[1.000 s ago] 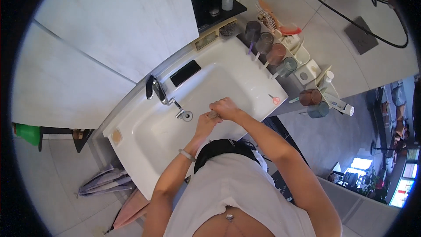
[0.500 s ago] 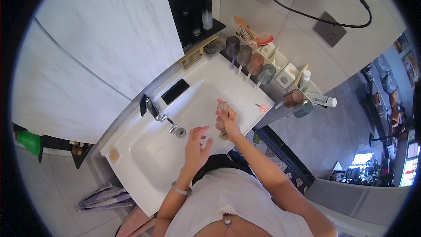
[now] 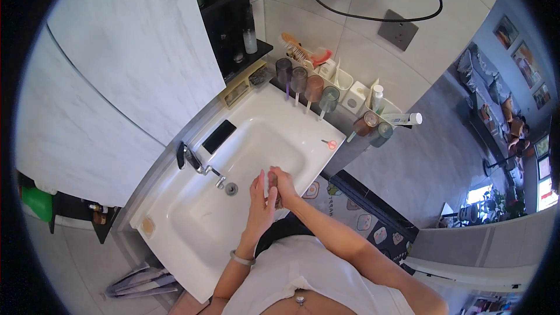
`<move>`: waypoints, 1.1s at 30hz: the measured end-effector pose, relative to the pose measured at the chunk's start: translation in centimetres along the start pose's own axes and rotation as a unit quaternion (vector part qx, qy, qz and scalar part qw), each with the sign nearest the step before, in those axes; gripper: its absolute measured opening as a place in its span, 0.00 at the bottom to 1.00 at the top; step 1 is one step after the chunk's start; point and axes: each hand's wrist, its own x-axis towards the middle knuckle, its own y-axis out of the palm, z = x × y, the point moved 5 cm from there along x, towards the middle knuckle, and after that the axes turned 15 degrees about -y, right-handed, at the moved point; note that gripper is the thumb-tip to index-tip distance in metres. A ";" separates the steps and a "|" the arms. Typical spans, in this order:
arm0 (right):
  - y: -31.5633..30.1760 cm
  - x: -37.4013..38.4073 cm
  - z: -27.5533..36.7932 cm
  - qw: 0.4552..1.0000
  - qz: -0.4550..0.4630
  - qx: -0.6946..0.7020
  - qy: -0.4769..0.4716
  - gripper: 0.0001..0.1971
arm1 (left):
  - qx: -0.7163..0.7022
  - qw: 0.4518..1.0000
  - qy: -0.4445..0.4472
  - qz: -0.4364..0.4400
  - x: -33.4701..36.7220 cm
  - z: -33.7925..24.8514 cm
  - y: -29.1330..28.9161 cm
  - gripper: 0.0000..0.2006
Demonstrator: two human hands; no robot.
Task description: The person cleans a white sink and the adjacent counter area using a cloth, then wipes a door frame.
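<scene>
Over the near right part of the white washbasin, my two hands are together. My right hand is closed round a small greyish-beige bunched thing, which looks like soft cloth and is mostly hidden by the fingers. My left hand meets it from the left, with fingers stretched upward and the thumb apart. Its fingertips are at or against the right hand. Left of the hands are the chrome tap and the round drain.
A dark phone-like slab lies on the basin's back ledge. Small pink-handled scissors rest on the right corner. Upside-down cups with toothbrushes hang along the right wall. A marbled cabinet stands at the back left.
My hands have come together: the right moved left and nearer to me with the bunched thing, and the left fingers now meet it. My view has shifted slightly.
</scene>
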 end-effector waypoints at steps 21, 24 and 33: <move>-6.6 -0.4 8.2 0.944 0.296 -0.098 -0.109 0.17 | 0.309 0.934 0.082 -0.162 3.8 -5.2 4.8 0.13; -9.3 1.7 10.4 0.927 0.263 -0.205 -0.170 0.11 | 0.261 0.955 0.071 -0.123 4.3 -6.7 6.7 0.13; -10.9 2.5 13.8 0.975 0.194 -0.056 -0.098 0.09 | -0.080 0.986 -0.143 -0.006 5.0 -5.3 5.4 0.08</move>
